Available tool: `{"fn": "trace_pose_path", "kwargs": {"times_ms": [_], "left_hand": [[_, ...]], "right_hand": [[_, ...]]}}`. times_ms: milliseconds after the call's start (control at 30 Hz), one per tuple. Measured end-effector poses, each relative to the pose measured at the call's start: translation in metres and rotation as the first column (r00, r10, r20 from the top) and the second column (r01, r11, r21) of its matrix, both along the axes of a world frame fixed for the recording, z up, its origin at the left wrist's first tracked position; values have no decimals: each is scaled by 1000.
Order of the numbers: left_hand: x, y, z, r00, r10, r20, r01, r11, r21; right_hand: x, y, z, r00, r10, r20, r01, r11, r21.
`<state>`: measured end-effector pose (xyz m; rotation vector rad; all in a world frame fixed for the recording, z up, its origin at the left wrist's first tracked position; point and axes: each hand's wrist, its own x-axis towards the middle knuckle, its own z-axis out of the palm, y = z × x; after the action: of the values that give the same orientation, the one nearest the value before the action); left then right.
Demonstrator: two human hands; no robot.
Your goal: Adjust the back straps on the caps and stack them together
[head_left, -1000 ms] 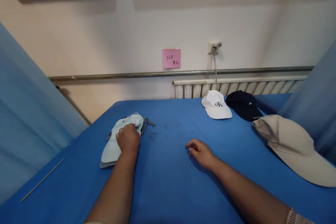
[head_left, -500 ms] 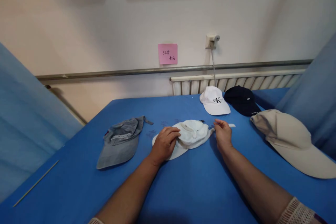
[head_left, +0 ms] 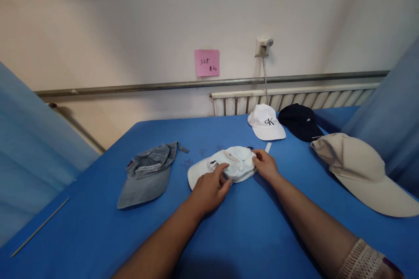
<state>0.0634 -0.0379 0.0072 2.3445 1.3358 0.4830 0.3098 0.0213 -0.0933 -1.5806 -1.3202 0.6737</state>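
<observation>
A white baseball cap (head_left: 241, 162) with a small dark logo lies on the blue-covered table, its brim (head_left: 199, 173) pointing left. At the cap's near side is my left hand (head_left: 212, 187), fingers and thumb apart; whether the fingertips touch the fabric I cannot tell. My right hand (head_left: 266, 165) pinches the cap's back edge by the strap. The strap's white end (head_left: 268, 147) sticks out behind my fingers.
A grey cap (head_left: 147, 174) lies to the left, and a thin stick (head_left: 39, 227) near the left edge. White (head_left: 266, 123), navy (head_left: 299, 121) and beige (head_left: 353, 161) caps are on the right. Blue curtains (head_left: 29, 148) hang at both sides; a radiator (head_left: 235, 105) stands behind.
My right hand has moved left from the strap's end to the cap's back edge. My left hand has slid off the brim to the near side, its fingers spreading.
</observation>
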Motion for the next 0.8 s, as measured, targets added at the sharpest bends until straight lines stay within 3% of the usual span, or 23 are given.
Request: {"fn": "trace_pose_path", "kwargs": {"times_ms": [100,233,433,633,800], "left_hand": [[1,5,-6,996,44,-72,-46,999,-19],[-4,17,-9,983,125,-135,-114,990,83],[-15,27,-12,974,224,9,-222,955,195],[-27,43,-22,977,94,193,-142,957,253],[-31,57,-37,972,-35,232,-27,965,261]], "right_hand": [[-1,-1,4,1000,-9,10,9,1000,-11],[-4,-7,14,996,-20,84,23,999,-30],[-15,-21,32,972,67,226,-51,996,-73],[-46,-45,40,951,250,184,-244,968,-54],[-72,-72,52,863,482,149,-491,871,22]]}}
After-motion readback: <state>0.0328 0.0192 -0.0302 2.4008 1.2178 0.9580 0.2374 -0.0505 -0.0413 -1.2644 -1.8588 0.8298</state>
